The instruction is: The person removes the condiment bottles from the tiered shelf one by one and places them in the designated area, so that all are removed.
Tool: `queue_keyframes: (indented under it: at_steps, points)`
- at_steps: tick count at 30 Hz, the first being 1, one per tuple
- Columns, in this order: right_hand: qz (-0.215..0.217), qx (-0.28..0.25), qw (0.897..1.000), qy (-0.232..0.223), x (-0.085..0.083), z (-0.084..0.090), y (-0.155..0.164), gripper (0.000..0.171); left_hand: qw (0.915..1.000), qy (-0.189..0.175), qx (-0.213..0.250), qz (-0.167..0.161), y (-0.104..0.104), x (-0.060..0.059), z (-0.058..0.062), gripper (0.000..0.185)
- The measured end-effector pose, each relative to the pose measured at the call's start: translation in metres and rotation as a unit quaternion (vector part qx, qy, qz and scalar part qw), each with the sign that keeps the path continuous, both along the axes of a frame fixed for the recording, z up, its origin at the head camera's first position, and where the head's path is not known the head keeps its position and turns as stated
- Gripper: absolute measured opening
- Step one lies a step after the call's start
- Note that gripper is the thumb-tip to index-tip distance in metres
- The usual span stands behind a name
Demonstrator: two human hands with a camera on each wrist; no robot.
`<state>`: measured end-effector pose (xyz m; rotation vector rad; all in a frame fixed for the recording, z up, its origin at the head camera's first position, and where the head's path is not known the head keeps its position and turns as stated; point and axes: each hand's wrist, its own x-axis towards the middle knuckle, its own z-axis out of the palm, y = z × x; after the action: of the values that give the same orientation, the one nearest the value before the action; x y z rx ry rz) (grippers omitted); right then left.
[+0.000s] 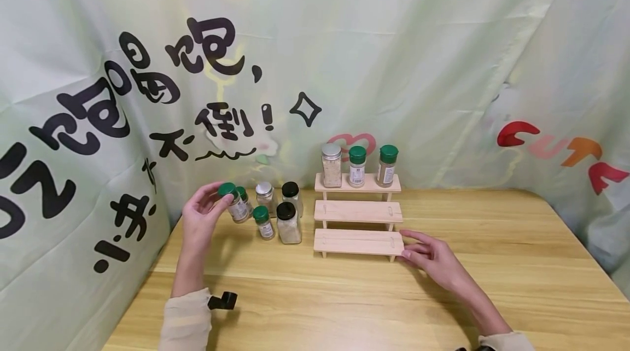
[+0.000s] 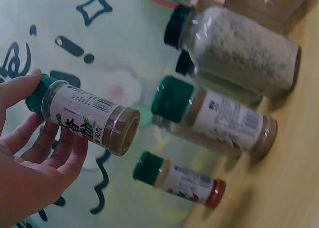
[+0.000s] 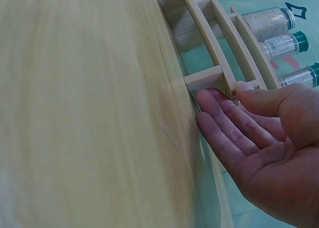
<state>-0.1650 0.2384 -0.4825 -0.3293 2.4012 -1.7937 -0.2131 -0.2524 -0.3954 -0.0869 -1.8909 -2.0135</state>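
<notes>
A spice jar with a green cap (image 2: pixel 94 116) is held up by my left hand (image 1: pixel 200 213), thumb and fingers around the cap end. Its label faces the left wrist camera, and brown powder shows at its base. Beside it stand two smaller-looking green-capped jars (image 1: pixel 264 223), a silver-capped jar (image 1: pixel 266 198) and two black-capped jars (image 1: pixel 289 225). At the right end of the three-step wooden rack (image 1: pixel 358 241), my right hand (image 1: pixel 435 261) grips the lowest step, thumb at one edge and fingers around the corner and leg.
On the rack's top step stand a silver-capped jar (image 1: pixel 332 166) and two green-capped jars (image 1: pixel 357 168). The two lower steps carry no jars. A printed cloth (image 1: pixel 418 66) hangs behind and beside the wooden table (image 1: pixel 315 307).
</notes>
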Motion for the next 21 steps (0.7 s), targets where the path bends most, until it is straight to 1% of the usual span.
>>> queue_keyframes:
  at_steps: [5, 11, 14, 17, 21]
  points:
    - [-0.001, 0.004, 1.0, -0.003, 0.0, 0.001, 0.0, 0.051, 0.9995, -0.029, -0.008, 0.006, -0.009, -0.005, -0.008, 0.04]
    - [-0.005, 0.008, 1.0, 0.001, 0.0, 0.002, 0.0, 0.051, 0.9975, -0.061, -0.034, -0.007, -0.017, -0.008, -0.015, 0.044]
    - [-0.005, 0.008, 1.0, 0.002, 0.0, 0.002, 0.0, 0.05, 0.9971, -0.068, -0.027, -0.02, -0.02, -0.01, -0.022, 0.046]
    - [-0.005, 0.012, 1.0, 0.0, 0.0, 0.002, 0.0, 0.051, 0.9972, -0.068, -0.012, -0.03, -0.023, -0.014, -0.031, 0.046]
    - [-0.006, 0.018, 1.0, 0.0, 0.001, 0.001, -0.001, 0.051, 0.9967, -0.076, -0.002, -0.029, -0.027, -0.018, -0.042, 0.047]
